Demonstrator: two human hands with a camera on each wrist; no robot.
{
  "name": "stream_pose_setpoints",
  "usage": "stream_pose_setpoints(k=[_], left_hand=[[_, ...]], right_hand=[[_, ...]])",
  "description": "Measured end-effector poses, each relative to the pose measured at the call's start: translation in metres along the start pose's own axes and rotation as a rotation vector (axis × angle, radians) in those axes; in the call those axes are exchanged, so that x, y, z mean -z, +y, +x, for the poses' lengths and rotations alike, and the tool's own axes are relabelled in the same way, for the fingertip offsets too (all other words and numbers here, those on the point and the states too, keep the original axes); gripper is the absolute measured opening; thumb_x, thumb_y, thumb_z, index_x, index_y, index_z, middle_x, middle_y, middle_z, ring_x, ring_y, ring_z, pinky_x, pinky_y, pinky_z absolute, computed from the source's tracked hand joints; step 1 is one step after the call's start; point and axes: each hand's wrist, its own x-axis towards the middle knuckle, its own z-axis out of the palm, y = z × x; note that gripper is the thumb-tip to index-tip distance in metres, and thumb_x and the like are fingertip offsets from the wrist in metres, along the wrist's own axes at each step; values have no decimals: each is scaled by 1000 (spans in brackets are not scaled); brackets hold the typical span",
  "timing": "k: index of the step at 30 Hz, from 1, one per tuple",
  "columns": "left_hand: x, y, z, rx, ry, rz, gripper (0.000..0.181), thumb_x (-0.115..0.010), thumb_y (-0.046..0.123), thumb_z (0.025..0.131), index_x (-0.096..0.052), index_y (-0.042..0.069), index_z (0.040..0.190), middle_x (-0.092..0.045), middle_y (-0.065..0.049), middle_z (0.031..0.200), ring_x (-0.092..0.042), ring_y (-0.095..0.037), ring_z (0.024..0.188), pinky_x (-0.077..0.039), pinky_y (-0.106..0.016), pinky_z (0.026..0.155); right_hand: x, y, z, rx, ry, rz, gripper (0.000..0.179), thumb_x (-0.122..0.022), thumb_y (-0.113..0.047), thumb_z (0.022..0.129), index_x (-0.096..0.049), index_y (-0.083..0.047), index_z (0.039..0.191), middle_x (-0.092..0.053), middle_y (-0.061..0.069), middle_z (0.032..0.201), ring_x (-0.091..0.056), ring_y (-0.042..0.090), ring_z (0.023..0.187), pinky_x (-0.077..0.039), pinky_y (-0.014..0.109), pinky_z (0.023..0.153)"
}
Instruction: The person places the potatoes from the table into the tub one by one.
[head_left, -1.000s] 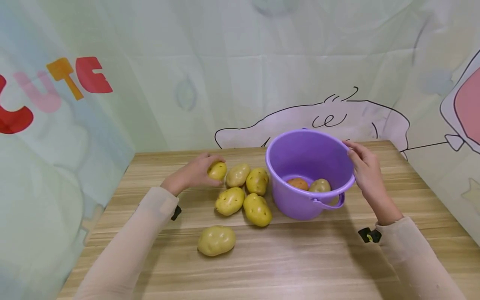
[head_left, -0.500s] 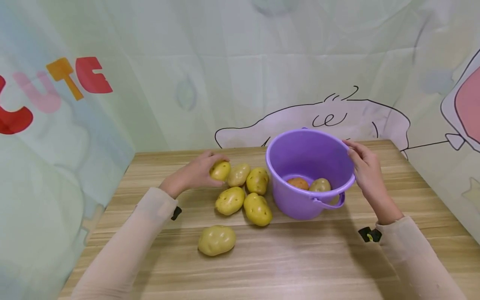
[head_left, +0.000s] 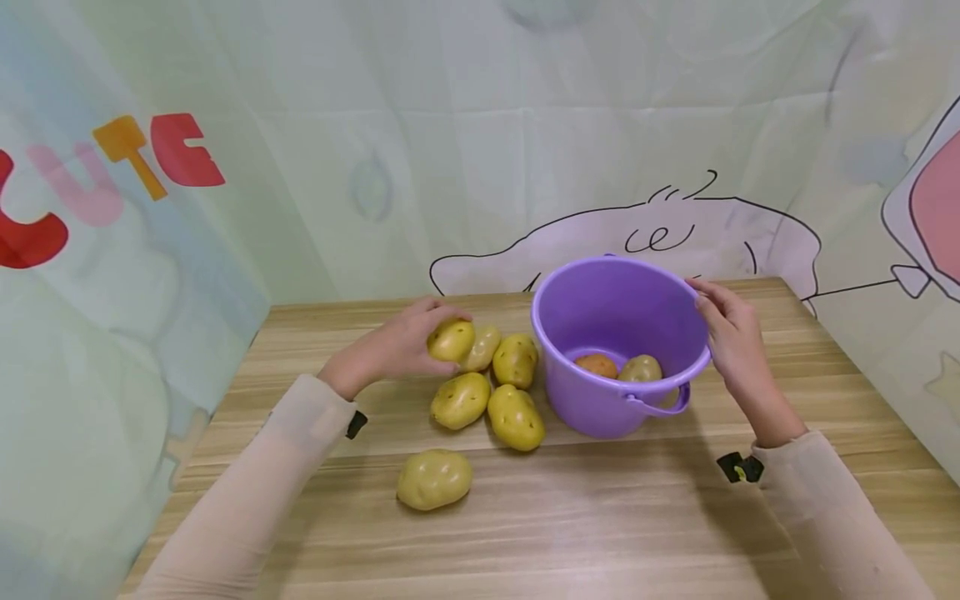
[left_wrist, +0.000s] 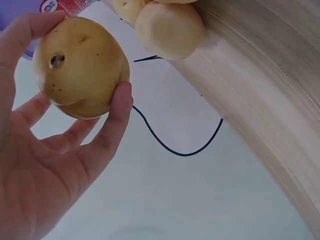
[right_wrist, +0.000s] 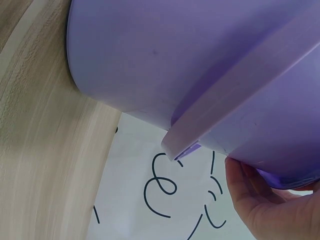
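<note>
My left hand [head_left: 401,343] grips a yellow potato [head_left: 452,341] between thumb and fingers. In the left wrist view that potato [left_wrist: 82,67] shows dark eyes on its skin, and the fingers curl about it. With thumb and fingers, my right hand [head_left: 731,333] pinches the right rim of a purple bucket [head_left: 592,412], which leans slightly. An orange-brown potato [head_left: 597,365] and a tan potato [head_left: 641,369] lie at the bucket's bottom. Several potatoes are grouped left of it, among them a pale one [head_left: 482,348] partly behind the held potato.
Nearer the front, a separate potato [head_left: 434,479] lies on the wooden table [head_left: 570,525]. The bucket's handle [head_left: 663,407] hangs at its front right. A printed cloth backdrop [head_left: 375,167] rises right behind the table's far edge.
The left hand has moved a little to the right with its potato, which now covers part of the pale potato. The right hand and bucket have stayed almost still.
</note>
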Motion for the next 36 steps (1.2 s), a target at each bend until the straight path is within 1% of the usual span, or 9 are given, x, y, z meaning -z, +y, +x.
stream_pose_setpoints(k=[4, 7, 10, 14, 16, 19, 22, 25, 36], left_hand=[[3, 6, 0, -15, 3, 2, 67, -81, 25, 79, -54, 12, 139, -47, -17, 128, -51, -27, 107, -48, -45, 91], [6, 9, 2, -30, 13, -8, 68, -81, 23, 78, -54, 12, 139, -49, -16, 125, -52, -27, 104, -49, -43, 86], [9, 12, 4, -47, 25, -12, 69, -82, 23, 77, -54, 12, 140, -49, -16, 126, -53, -26, 104, -50, -42, 86], [12, 15, 6, -56, 27, -23, 68, -81, 26, 79, -54, 13, 140, -48, -16, 132, -53, -26, 107, -49, -42, 90], [13, 16, 7, -56, 26, -27, 67, -81, 27, 80, -54, 13, 140, -47, -16, 133, -52, -26, 107, -49, -42, 90], [14, 18, 8, -60, 26, -24, 67, -81, 28, 80, -54, 12, 140, -47, -16, 132, -52, -27, 107, -49, -42, 89], [16, 20, 8, -63, 30, -19, 67, -81, 28, 81, -54, 12, 140, -47, -17, 131, -52, -27, 107, -50, -41, 88], [18, 22, 7, -67, 38, -31, 67, -82, 27, 81, -54, 12, 140, -47, -17, 131, -52, -27, 107, -50, -41, 88], [27, 28, 9, -92, 55, -30, 67, -80, 26, 83, -51, 13, 142, -46, -17, 132, -54, -26, 105, -53, -39, 84]], right_hand=[[1, 0, 0, 0, -3, -7, 41, -41, -17, 108, -53, 7, 139, -59, 26, 122, -57, 0, 94, -47, 12, 80], [1, -1, 0, -2, -3, -10, 41, -41, -17, 108, -53, 7, 139, -58, 27, 122, -57, 0, 94, -47, 12, 80], [2, -1, 0, -4, -2, -14, 41, -40, -17, 108, -52, 7, 139, -58, 27, 123, -57, 0, 94, -47, 12, 80], [3, -1, 0, -7, 0, -22, 41, -40, -17, 108, -52, 6, 139, -59, 26, 122, -56, 0, 94, -47, 11, 80], [3, -1, 1, -6, 4, -15, 41, -41, -16, 108, -53, 7, 139, -60, 22, 120, -57, 0, 93, -47, 12, 80], [2, 0, 1, 2, 12, 4, 39, -42, -15, 107, -54, 8, 137, -63, 7, 112, -58, 0, 93, -48, 12, 79], [1, 0, 1, 10, 18, 31, 38, -44, -13, 106, -54, 10, 135, -62, -8, 105, -58, 0, 93, -48, 12, 80], [0, 0, 0, 13, 18, 38, 38, -44, -13, 106, -54, 10, 135, -61, -13, 103, -58, 1, 94, -47, 12, 81], [0, -1, 0, 7, 9, 13, 39, -43, -15, 107, -54, 8, 136, -62, 0, 110, -58, 0, 94, -47, 11, 81]])
